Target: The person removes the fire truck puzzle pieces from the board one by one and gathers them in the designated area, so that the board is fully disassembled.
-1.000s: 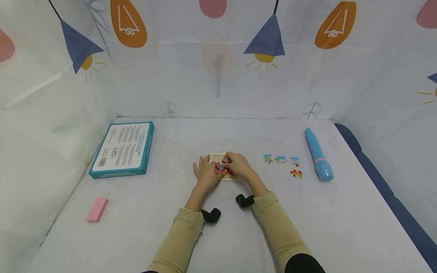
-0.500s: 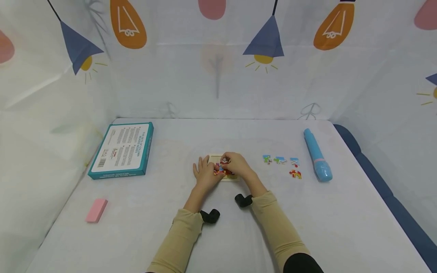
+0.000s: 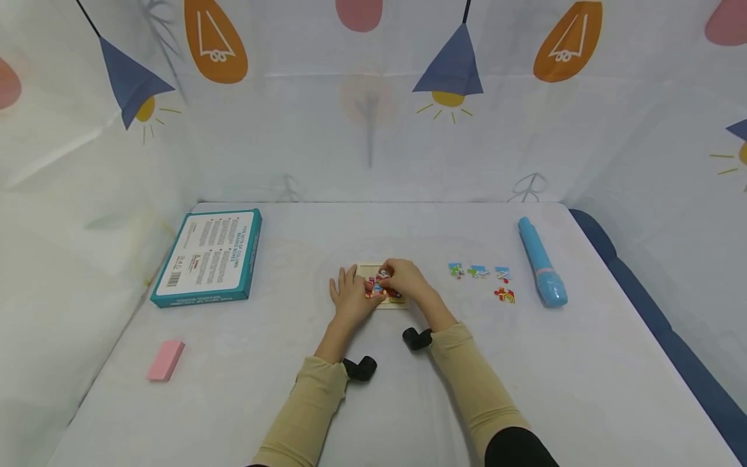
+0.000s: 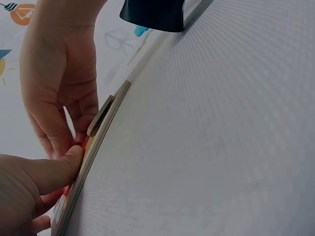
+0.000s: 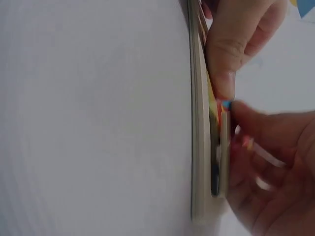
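A small wooden jigsaw tray [image 3: 366, 267] with colourful, mostly red pieces lies mid-table. My left hand [image 3: 350, 300] rests over its left side, outer fingers spread; the thumb [image 4: 61, 169] presses the pieces along the near edge. From the right, my right hand [image 3: 406, 280] pinches a puzzle piece [image 3: 383, 274] at the tray's upper middle. In the right wrist view that piece [image 5: 225, 157] stands slightly raised over the tray's edge [image 5: 198, 191], close to the left thumb. Fingers hide much of the picture.
Several loose puzzle pieces [image 3: 478, 272] lie to the right, beside a light-blue pen-like device [image 3: 543, 263]. At the left are a teal-edged box [image 3: 210, 253] and a pink block [image 3: 166, 360]. Black wrist cameras [image 3: 360, 369] jut inward from both sleeves.
Both hands stay at the tray, and the right fingers shift only slightly with the piece. The loose pieces remain where they were; the head view drifts a little.
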`<state>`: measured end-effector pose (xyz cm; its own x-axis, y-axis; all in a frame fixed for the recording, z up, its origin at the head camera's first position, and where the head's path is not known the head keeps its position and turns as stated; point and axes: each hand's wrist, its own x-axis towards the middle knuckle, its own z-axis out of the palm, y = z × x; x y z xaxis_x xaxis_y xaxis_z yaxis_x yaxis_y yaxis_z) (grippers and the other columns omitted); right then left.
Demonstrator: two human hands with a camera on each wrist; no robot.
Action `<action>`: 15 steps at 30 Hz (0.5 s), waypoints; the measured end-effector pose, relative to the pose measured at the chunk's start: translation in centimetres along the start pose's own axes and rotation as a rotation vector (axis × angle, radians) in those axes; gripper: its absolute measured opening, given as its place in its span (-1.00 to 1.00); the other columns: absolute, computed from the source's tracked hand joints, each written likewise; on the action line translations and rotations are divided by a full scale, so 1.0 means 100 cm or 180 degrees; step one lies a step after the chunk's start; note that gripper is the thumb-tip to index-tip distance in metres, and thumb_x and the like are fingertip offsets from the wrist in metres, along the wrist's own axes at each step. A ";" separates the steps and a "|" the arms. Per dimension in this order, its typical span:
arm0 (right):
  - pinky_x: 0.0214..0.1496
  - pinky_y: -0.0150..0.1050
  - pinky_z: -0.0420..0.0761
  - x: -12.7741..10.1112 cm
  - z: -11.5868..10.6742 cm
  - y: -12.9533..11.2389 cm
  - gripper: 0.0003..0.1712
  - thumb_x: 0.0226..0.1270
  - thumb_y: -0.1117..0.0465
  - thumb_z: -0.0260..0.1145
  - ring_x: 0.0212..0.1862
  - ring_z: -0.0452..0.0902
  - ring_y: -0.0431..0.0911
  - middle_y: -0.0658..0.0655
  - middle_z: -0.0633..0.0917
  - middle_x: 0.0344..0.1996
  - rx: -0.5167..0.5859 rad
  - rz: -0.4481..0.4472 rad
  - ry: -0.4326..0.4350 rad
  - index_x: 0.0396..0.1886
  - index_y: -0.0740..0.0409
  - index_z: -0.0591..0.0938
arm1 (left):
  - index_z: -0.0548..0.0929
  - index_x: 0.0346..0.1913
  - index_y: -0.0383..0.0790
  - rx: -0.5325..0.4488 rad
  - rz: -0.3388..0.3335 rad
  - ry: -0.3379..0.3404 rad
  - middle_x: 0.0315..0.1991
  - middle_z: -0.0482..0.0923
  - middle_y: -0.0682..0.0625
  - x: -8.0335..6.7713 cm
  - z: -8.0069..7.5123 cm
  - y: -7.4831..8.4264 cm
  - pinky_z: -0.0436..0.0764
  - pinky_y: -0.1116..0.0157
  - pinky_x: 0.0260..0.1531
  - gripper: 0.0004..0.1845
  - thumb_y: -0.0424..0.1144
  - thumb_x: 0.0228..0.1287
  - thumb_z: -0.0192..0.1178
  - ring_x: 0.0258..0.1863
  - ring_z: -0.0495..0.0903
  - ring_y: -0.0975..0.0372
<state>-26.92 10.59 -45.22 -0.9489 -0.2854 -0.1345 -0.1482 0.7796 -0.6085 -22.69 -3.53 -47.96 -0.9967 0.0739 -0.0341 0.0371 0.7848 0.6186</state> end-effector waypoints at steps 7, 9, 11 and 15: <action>-0.25 -0.32 0.49 -0.007 -0.008 0.001 -0.85 0.01 0.37 0.38 -0.33 0.51 -0.17 0.07 0.66 -0.43 0.0463 -0.0628 -0.0141 -0.47 0.12 0.57 | 0.50 -0.34 -0.23 -0.0024 -0.0024 -0.0045 0.38 0.12 -0.22 0.002 0.000 -0.001 -0.23 -0.18 0.33 -0.63 -0.01 0.00 0.35 0.43 -0.11 -0.15; -0.31 -0.36 0.51 -0.008 -0.010 0.002 -0.85 -0.04 0.42 0.38 -0.38 0.52 -0.20 0.07 0.67 -0.48 0.0549 -0.0802 -0.0231 -0.54 0.15 0.58 | 0.50 -0.35 -0.23 -0.0030 -0.0004 -0.0022 0.37 0.13 -0.23 0.002 0.000 -0.001 -0.22 -0.19 0.32 -0.62 0.00 0.00 0.35 0.43 -0.10 -0.15; -0.31 -0.40 0.52 -0.009 -0.011 0.003 -0.86 -0.08 0.45 0.39 -0.38 0.52 -0.24 0.07 0.67 -0.49 0.0590 -0.0919 -0.0295 -0.58 0.17 0.61 | 0.50 -0.36 -0.23 -0.0027 0.0012 -0.0006 0.37 0.14 -0.23 0.002 -0.001 -0.001 -0.21 -0.19 0.32 -0.62 0.00 0.00 0.35 0.43 -0.09 -0.15; -0.31 -0.39 0.52 -0.010 -0.012 0.004 -0.88 -0.04 0.42 0.39 -0.36 0.53 -0.23 0.09 0.68 -0.46 0.0600 -0.0862 -0.0262 -0.55 0.16 0.62 | 0.50 -0.37 -0.23 -0.0027 0.0019 -0.0004 0.36 0.16 -0.24 0.001 0.000 -0.001 -0.20 -0.20 0.32 -0.63 -0.01 -0.01 0.35 0.42 -0.08 -0.16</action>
<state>-26.34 11.86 -44.37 -0.8554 -0.5180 -0.0061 -0.3304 0.5547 -0.7636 -22.78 -3.61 -47.98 -0.9963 0.0795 -0.0313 0.0425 0.7791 0.6255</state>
